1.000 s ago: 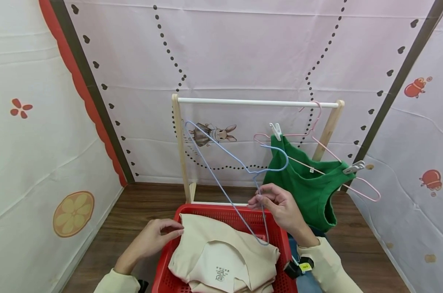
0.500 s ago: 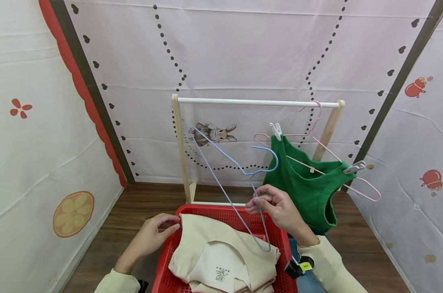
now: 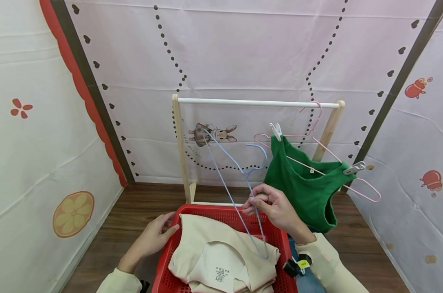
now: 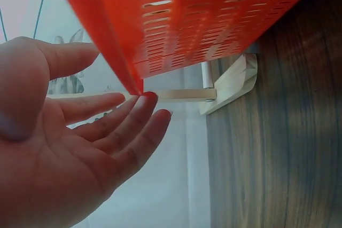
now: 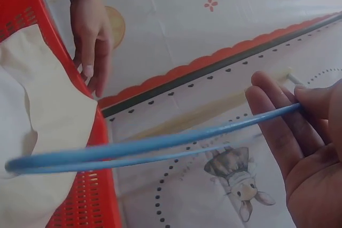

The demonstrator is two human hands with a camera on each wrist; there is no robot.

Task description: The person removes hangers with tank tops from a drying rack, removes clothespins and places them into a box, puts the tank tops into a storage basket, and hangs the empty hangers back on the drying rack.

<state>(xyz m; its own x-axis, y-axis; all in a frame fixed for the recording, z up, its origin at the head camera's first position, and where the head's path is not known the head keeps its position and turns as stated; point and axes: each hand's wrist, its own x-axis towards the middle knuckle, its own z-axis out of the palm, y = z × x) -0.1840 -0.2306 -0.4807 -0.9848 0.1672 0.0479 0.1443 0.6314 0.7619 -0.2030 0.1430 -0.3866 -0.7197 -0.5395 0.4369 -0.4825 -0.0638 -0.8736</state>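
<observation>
Between thumb and fingers, my right hand (image 3: 274, 207) pinches one arm of a blue clothes hanger (image 3: 226, 188). The hanger is tilted over the basket, its hook toward the rack and its lower end above the cloth. In the right wrist view the blue hanger (image 5: 160, 142) runs from the thumb out over the basket. My left hand (image 3: 153, 236) is at the left rim of the red basket (image 3: 166, 254), its fingers loosely extended. In the left wrist view its fingertips meet the basket's corner or lie just beside it. A folded beige garment (image 3: 196, 236) lies in the basket.
Behind the basket stands a rack with a white rail (image 3: 243, 101) and wooden posts. A green garment (image 3: 305, 183) hangs at its right from a pink hanger (image 3: 316, 140) with two clothespins. Blue fabric (image 3: 309, 280) lies right of the basket. Printed cloth walls surround the wooden surface (image 3: 148, 195).
The blue hanger has turned in my right hand: its hook moved left, its far end moved right and its lower end dropped. My left hand has shifted slightly left along the basket rim.
</observation>
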